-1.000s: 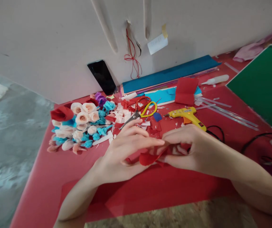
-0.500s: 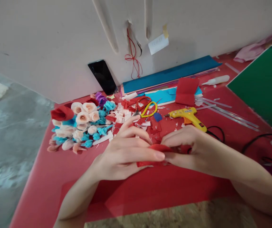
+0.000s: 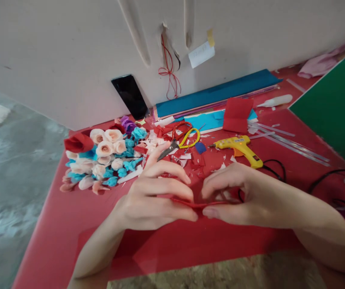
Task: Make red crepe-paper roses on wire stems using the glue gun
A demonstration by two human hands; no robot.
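Note:
A piece of red paper [image 3: 198, 205] is pinched between both hands above the red tabletop, seen nearly edge-on. My left hand [image 3: 157, 196] grips its left part with thumb and fingers, the index finger stretched away toward the scissors. My right hand [image 3: 235, 192] holds the right part between thumb and bent fingers. Just beyond the hands lie scissors [image 3: 187, 138] with red and yellow handles, among red and white paper scraps [image 3: 154, 142]. A yellow glue gun [image 3: 238, 148] rests beyond my right hand.
Paper flowers [image 3: 104, 148] in white, blue, red and purple are bunched at left. A phone [image 3: 130, 96] leans on the wall. Blue paper [image 3: 214, 94], a folded red sheet [image 3: 237, 114], clear glue sticks [image 3: 295, 144] and a white bottle [image 3: 276, 101] lie behind. A green board [image 3: 335, 112] stands right.
The red paper has turned from a visible curved face to a thin edge. My left fingers have drawn back and curled, uncovering the scissors' blades; my right thumb has shifted slightly down.

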